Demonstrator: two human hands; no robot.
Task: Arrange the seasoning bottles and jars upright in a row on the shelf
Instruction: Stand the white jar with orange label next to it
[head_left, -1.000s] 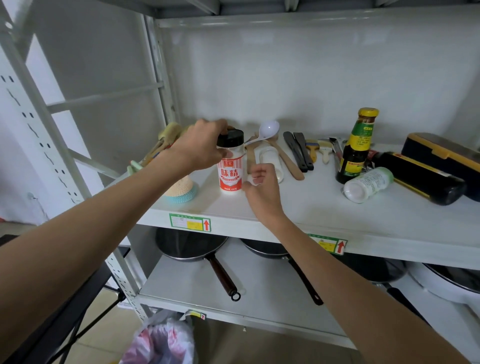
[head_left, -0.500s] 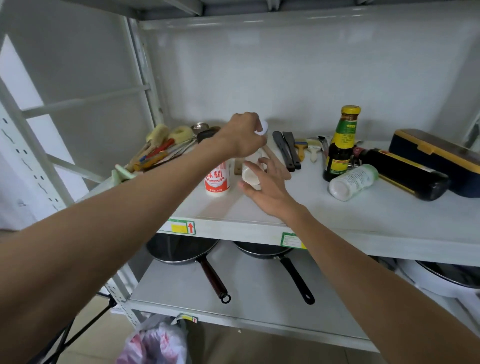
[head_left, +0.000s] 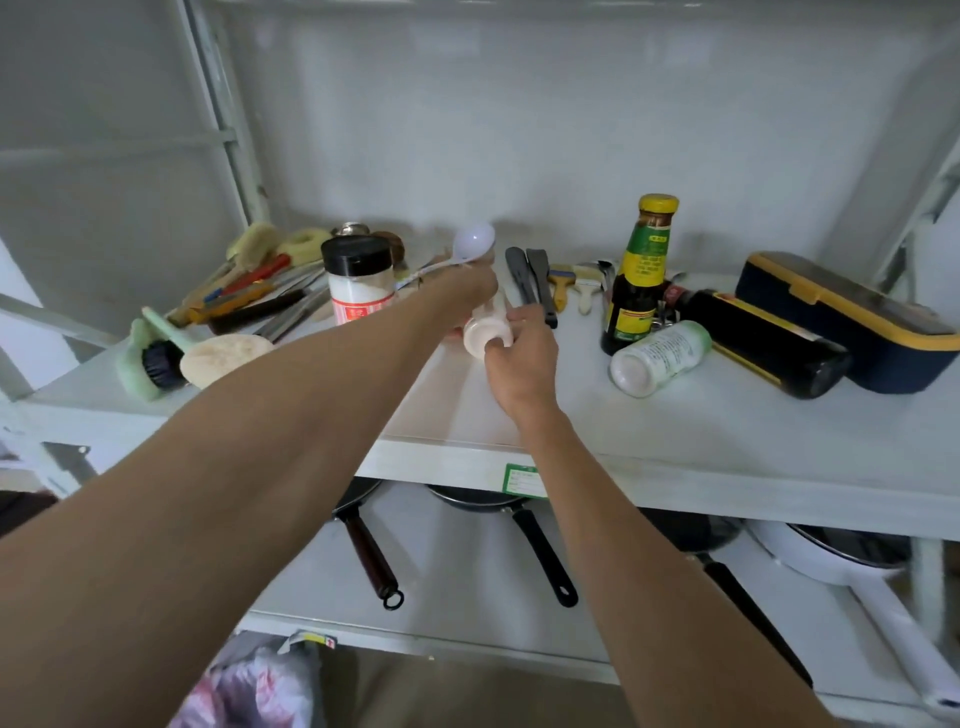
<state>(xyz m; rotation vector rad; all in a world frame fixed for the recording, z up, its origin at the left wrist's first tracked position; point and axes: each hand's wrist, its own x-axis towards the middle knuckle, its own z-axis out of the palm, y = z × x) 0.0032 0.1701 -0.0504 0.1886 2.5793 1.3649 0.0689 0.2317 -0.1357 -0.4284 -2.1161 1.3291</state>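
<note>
White shelf (head_left: 701, 441): our left hand (head_left: 462, 291) left the now-upright MSG jar (head_left: 358, 280); both hands, right hand (head_left: 519, 358) too, now grip the lying white bottle (head_left: 485, 332), next to stand.

Just left of the left hand (head_left: 462, 291) stands a jar (head_left: 360, 279) with a black cap and a red-and-white label. By the right hand (head_left: 521, 358) lies a pale, whitish bottle (head_left: 485, 332). Right of that hand: a dark bottle (head_left: 638, 275) with a yellow cap and green-yellow label, a white bottle (head_left: 660, 357) tinted green, a black bottle (head_left: 763, 340) with a yellow stripe.
</note>
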